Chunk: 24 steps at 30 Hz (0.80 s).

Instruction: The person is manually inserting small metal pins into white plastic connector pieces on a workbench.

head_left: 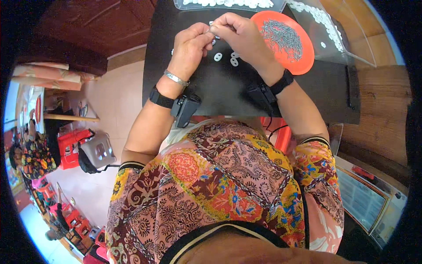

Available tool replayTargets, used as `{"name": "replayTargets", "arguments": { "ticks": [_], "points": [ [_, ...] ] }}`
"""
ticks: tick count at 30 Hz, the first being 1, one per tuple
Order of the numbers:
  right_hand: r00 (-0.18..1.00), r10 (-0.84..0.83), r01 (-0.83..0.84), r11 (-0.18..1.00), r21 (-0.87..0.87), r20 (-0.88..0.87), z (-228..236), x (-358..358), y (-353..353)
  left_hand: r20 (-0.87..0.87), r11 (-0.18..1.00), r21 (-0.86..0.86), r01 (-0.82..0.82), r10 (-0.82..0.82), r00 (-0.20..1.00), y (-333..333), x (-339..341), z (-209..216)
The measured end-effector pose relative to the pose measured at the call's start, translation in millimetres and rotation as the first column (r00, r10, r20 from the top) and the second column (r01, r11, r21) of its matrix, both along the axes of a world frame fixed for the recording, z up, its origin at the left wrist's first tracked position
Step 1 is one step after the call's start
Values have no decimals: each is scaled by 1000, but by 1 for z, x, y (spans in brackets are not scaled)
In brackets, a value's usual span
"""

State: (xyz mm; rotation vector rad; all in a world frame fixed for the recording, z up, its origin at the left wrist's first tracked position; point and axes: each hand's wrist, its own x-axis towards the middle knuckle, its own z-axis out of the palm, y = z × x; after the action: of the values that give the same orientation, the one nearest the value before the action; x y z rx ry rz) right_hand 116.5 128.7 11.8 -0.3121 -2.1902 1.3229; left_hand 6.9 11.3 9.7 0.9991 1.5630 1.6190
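My left hand [190, 49] and my right hand [242, 40] meet fingertip to fingertip over the far part of a black table [220, 94]. Both are closed in a pinch; whatever lies between the fingers is too small and covered to name. Just below them on the tabletop lie several small white oval pieces, one with two holes [218, 56] and another [234, 62] beside my right hand. An orange plate [304, 64] heaped with small grey metal pins [282, 38] stands to the right of my right hand, partly behind its wrist.
At the far edge, a clear tray [189, 6] holds many white pieces. More white pieces [323, 20] lie in a clear plastic container at the far right. On the left floor are a grey plastic stool [97, 150] and red chairs; two other people are farther off.
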Motion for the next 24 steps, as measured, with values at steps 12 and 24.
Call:
{"name": "replayTargets", "arguments": {
  "ticks": [12,24],
  "points": [
    [995,92,-93,995,-41,-36,1,2,22,19,999,9,34,-34,999,2,-9,-4],
    [996,84,-84,982,169,10,1,2,15,-115,999,-21,38,-40,993,0,-6,-2]
  ]
}}
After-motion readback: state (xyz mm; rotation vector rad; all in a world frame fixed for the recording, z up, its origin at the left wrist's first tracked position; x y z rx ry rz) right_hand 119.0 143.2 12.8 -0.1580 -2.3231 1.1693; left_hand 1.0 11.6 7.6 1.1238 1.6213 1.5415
